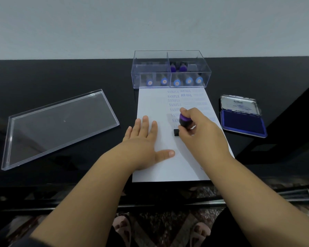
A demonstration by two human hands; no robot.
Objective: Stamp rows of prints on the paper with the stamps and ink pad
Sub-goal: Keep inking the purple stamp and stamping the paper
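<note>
Mid-column: right hand grips stamp, base on paper; left hand flat, pinning sheet. Next, likely lift straight, re-ink at pad.

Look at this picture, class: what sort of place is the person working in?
Probably a desk or worktable indoors, set against a plain wall, perhaps at home. Clues: the glossy black table, a clear box of stamps, an open ink pad beside the paper, and patterned floor tiles below.

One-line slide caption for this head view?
Right hand presses purple-topped black stamp onto white paper sheet; flat left hand steadies it.
</note>
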